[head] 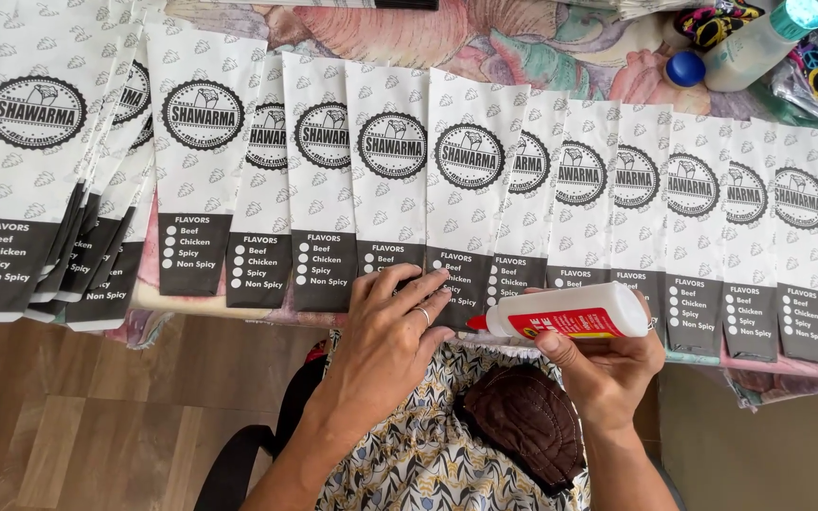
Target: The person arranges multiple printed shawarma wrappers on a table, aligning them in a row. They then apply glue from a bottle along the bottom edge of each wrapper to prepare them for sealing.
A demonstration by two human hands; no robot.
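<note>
Single head camera, looking steeply down, close over table edge [191, 305] and lap.

Paper sleeves [471, 203] looking matt, smooth, white with dark printed bands. Glue bottle [570, 312] showing glossy white plastic, shiny red label, red plastic tip. Tabletop [560, 47] wearing soft flowered cloth. Floor [78, 416] showing brown wood grain, faint sheen. Brown quilted cloth piece [523, 421] lying matt on patterned fabric lap. Thin metal ring [423, 314] glinting on left hand [385, 336].
</note>
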